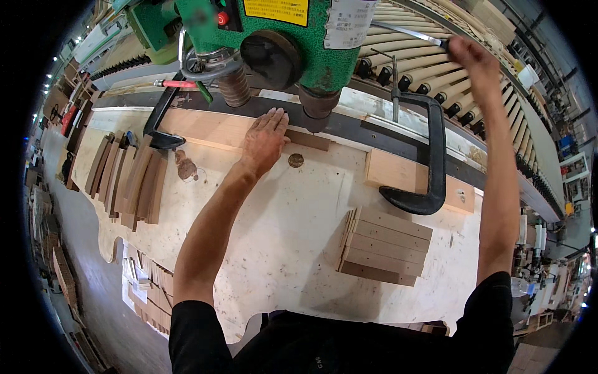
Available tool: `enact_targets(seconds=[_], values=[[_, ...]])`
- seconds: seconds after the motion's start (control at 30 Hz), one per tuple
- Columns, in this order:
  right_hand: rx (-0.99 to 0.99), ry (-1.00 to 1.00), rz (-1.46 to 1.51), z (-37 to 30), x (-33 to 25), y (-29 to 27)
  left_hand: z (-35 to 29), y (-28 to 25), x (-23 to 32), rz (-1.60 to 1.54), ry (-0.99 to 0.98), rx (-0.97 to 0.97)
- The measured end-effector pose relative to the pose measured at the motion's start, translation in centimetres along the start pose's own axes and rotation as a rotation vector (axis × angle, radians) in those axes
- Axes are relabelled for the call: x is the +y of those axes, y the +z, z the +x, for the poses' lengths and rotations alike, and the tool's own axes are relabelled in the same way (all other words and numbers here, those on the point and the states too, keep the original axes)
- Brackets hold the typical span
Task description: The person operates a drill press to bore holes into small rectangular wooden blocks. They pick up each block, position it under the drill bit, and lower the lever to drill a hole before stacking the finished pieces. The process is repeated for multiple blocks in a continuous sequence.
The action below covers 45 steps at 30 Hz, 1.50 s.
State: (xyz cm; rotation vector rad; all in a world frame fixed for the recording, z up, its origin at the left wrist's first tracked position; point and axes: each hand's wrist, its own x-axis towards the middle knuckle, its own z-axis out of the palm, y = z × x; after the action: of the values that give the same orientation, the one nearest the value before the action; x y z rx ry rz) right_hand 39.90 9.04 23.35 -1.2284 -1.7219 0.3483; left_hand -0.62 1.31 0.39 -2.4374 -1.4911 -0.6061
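Note:
My left hand (266,140) lies palm down with its fingers stretched out together. It presses on a narrow brown wooden strip (309,139), whose right end shows beside it under the drill press chuck (317,103). The strip lies along a dark fence (355,129); its left part is hidden under the hand. Up at the right, my right hand (474,56) is closed around the dark end of a metal lever (411,32) reaching toward the green drill press (268,25). Whether the drill tip touches the strip, I cannot tell.
Black clamps (436,149) (163,118) grip the table (268,249) edge at both sides, over pale wooden blocks (395,169). A stack of drilled strips (389,243) sits right; several curved strips (140,181) stand left. A roller conveyor (448,81) runs behind.

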Motion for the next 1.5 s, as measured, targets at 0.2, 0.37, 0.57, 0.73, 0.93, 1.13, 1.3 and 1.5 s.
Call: enact_targets(seconds=[0.2,0.37,0.57,0.73,0.93,1.13,1.3,1.5], values=[[-0.315,-0.002,-0.221,-4.5,5.8,6.9,-0.2,0.1,-0.3,-0.003,-0.009,-0.042],[-0.394,-0.08,-0.235,-3.5,10.7,14.5,0.1,0.3,-0.1,0.002,-0.003,-0.054],[-0.457,-0.069,-0.341,-2.5,9.3,20.8,-0.2,0.0,0.2,-0.033,-0.012,-0.046],[-0.469,0.108,-0.341,-1.8,7.9,23.1,0.0,-0.1,0.0,-0.002,0.012,-0.015],[-0.34,-0.038,-0.437,-4.3,8.4,17.5,-0.4,-0.9,-0.3,-0.128,-0.046,0.003],[-0.091,-0.057,-0.203,-2.9,2.0,1.6,-1.4,-1.0,1.8,0.092,-0.079,0.107],[-0.153,-0.216,-0.202,-0.4,0.2,-0.6,-2.2,0.8,1.9,-0.069,-0.145,0.218],[-0.111,-0.172,-0.315,-0.9,-0.3,-0.1,-0.7,1.1,5.3,-0.162,-0.357,0.306]])
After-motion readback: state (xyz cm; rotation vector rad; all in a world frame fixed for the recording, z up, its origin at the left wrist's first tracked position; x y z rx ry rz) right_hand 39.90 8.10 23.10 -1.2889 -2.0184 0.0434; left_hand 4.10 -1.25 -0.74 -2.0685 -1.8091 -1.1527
